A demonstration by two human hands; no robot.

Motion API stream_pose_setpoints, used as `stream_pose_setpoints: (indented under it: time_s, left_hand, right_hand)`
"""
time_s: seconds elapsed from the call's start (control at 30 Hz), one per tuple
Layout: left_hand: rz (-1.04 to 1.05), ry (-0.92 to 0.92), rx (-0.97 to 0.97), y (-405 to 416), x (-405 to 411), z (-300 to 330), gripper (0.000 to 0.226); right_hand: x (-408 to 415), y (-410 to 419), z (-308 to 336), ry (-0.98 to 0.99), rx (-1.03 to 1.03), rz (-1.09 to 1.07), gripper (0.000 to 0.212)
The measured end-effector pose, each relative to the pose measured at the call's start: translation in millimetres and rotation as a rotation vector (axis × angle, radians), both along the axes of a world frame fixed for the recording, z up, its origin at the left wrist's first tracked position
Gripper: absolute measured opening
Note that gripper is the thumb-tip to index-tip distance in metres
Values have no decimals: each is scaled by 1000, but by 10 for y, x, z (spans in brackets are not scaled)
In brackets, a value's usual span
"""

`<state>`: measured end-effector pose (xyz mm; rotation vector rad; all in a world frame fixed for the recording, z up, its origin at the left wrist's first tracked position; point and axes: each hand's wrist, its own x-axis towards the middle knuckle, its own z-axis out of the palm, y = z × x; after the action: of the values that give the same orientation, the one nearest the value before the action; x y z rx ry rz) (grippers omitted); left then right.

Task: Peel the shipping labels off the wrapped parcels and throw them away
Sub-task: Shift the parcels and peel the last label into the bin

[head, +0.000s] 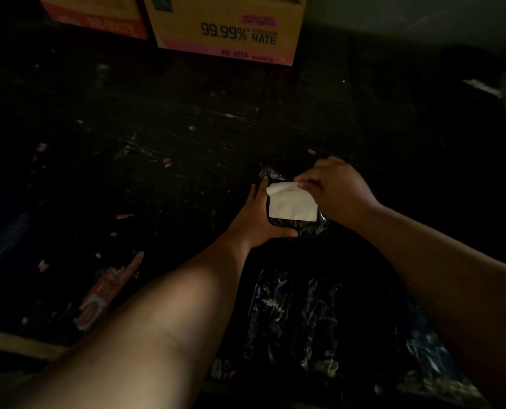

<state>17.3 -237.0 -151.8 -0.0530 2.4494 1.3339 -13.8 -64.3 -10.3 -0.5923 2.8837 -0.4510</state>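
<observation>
A small parcel (307, 228) wrapped in shiny black plastic sits in the middle of the dim scene. My left hand (256, 219) grips it from the left side and underneath. A white shipping label (293, 206) covers its top face. The label's far edge is curled up off the wrap. My right hand (334, 187) pinches that lifted edge between thumb and fingers.
Two cardboard boxes (225, 28) stand at the far edge of the dark, scuffed floor. More black wrapped parcels (299, 317) lie near me, below my hands. A red and white wrapper (107, 293) lies at the lower left. Small scraps dot the floor.
</observation>
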Motion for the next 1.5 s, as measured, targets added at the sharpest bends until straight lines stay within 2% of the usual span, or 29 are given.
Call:
stream_pose_setpoints:
  time_s: [0.2, 0.47, 0.8, 0.97, 1.33, 1.5]
  left_hand:
    - [-33, -21, -25, -2, -2, 29, 147]
    - [-7, -70, -64, 40, -1, 108, 149]
    - [-89, -88, -148, 42, -32, 172, 147]
    - [-76, -104, -154, 97, -44, 232, 148]
    - [-75, -121, -128, 91, -45, 199, 146]
    - [-78, -124, -131, 93, -49, 192, 146]
  right_hand:
    - [81, 22, 120, 86, 108, 2, 30]
    - [231, -21, 157, 223, 90, 48, 24]
    - [203, 35, 270, 158, -14, -101, 21]
    - [119, 69, 468, 124, 55, -58, 20]
    - [124, 158, 544, 73, -5, -230, 15]
    - [128, 173, 558, 57, 2, -224, 15]
